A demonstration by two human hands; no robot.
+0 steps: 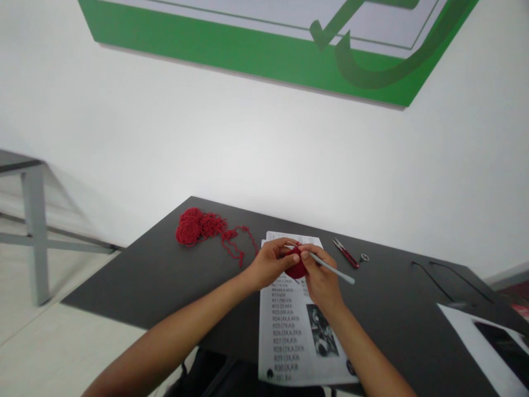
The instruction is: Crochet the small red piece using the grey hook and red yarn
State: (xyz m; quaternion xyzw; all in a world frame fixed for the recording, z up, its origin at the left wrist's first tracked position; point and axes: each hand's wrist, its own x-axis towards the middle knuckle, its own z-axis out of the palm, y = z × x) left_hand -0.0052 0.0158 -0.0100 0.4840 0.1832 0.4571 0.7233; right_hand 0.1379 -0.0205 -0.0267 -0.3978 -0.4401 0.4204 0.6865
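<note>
A small round piece of red crochet work is held between both hands over the printed sheet. My left hand pinches its left side with thumb and fingers closed. In my right hand is a crochet hook with a thick grey handle, its thin tip reaching left to the top of the red piece. Red yarn runs in loose loops from my left hand toward a tangled ball of yarn at the table's far left. My fingers hide part of the stitches.
Beneath my hands lie printed pattern sheets. Red-handled thread snips and a small metal ring rest right of them. Eyeglasses, white paper and a dark phone-like object lie farther right on the dark table.
</note>
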